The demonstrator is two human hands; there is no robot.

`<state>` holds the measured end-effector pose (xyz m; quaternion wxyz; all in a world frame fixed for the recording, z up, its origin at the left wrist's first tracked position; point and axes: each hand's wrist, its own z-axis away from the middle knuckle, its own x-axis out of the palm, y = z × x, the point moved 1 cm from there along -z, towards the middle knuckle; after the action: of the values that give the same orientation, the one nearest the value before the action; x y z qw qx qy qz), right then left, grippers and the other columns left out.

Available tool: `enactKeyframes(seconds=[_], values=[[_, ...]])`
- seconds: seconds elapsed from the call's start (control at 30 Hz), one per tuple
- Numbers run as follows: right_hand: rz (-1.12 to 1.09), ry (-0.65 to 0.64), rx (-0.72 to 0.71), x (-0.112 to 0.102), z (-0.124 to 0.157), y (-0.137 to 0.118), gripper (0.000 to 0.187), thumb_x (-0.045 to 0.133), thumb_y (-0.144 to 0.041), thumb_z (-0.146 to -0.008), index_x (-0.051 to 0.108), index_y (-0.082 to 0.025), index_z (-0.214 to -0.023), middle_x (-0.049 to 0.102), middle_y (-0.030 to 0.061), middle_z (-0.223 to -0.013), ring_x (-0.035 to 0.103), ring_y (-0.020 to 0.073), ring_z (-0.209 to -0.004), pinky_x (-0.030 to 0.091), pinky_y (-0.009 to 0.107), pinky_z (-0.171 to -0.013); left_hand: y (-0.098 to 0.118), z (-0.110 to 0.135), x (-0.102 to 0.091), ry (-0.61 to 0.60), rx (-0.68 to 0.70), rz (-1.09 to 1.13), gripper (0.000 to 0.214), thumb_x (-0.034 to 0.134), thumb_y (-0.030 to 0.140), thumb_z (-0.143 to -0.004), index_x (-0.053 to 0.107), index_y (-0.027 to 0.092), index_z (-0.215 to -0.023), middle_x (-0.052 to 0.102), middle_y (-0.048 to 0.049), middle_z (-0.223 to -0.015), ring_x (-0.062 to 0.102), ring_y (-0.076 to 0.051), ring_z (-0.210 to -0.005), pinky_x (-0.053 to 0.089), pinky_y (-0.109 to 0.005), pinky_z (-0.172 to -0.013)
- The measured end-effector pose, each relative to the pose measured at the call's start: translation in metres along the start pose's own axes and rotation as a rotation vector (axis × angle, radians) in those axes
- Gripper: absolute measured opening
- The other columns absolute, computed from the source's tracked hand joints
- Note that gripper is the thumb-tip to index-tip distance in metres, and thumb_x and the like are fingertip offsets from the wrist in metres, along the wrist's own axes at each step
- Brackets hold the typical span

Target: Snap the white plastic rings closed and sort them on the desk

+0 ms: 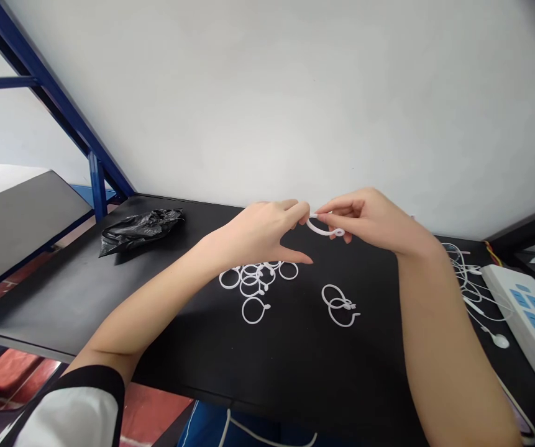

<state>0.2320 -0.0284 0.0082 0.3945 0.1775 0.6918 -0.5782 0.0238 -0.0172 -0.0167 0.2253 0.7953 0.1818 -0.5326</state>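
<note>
Up above the table, my right hand (372,217) pinches a white open ring (319,231) between thumb and fingers. A small eyelet at one end of the ring shows below these fingertips. The curled fingers of my left hand (267,233) meet the ring's left side, while its thumb sticks out apart below. Just where the left fingers grip is partly hidden. Under my left hand lies a cluster of several white rings (250,295) with small clasp ends, partly covered by the hand. Two more white rings (330,318) overlap on the table to the right, the nearer one unfastened.
A crumpled black plastic bag (143,230) lies at the back left of the black table (295,366). White earphones (499,340) with tangled cable and a power strip (525,316) are on the right, with a phone (519,413) partly behind my right arm. A wall stands behind.
</note>
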Motion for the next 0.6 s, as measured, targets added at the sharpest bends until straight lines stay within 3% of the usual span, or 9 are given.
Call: enactKeyframes(seconds=[0.1, 0.2, 0.47, 0.6], values=[[0.013, 0.202, -0.087, -0.007, 0.019, -0.02, 0.025, 0.063, -0.043, -0.084, 0.073, -0.021, -0.084, 0.058, -0.0012, -0.057, 0.05, 0.0107, -0.051, 0.041, 0.026, -0.051, 0.014, 0.0, -0.006, 0.166, 0.006, 0.034, 0.059, 0.058, 0.071, -0.077, 0.049, 0.016, -0.097, 0.061, -0.0018, -0.084, 0.05, -0.01, -0.057, 0.032, -0.022, -0.052], [0.043, 0.344, -0.2, -0.01, 0.034, -0.035, 0.02, 0.067, -0.042, -0.083, 0.071, -0.023, -0.078, 0.058, -0.0029, -0.056, 0.05, 0.0103, -0.051, 0.041, 0.026, -0.051, 0.022, 0.0, -0.007, 0.292, 0.026, -0.003, 0.063, 0.046, 0.076, -0.081, 0.05, 0.015, -0.1, 0.06, -0.0021, -0.081, 0.05, -0.009, -0.056, 0.031, -0.022, -0.049], [0.209, 0.436, -0.351, -0.003, 0.051, -0.056, 0.017, 0.066, -0.035, -0.085, 0.068, -0.025, -0.071, 0.057, -0.0045, -0.051, 0.053, 0.011, -0.049, 0.04, 0.028, -0.051, 0.027, 0.006, -0.006, 0.508, 0.224, -0.094, 0.065, 0.039, 0.077, -0.083, 0.052, 0.016, -0.101, 0.055, 0.0011, -0.07, 0.046, -0.007, -0.05, 0.028, -0.021, -0.044], [0.242, 0.457, -0.411, -0.001, 0.052, -0.059, 0.015, 0.067, -0.024, -0.082, 0.066, -0.025, -0.067, 0.055, -0.006, -0.05, 0.048, 0.0092, -0.046, 0.037, 0.026, -0.047, 0.028, 0.007, -0.007, 0.564, 0.246, -0.096, 0.049, 0.038, 0.064, -0.091, 0.051, 0.017, -0.095, 0.053, 0.0019, -0.068, 0.044, -0.007, -0.049, 0.027, -0.021, -0.043]])
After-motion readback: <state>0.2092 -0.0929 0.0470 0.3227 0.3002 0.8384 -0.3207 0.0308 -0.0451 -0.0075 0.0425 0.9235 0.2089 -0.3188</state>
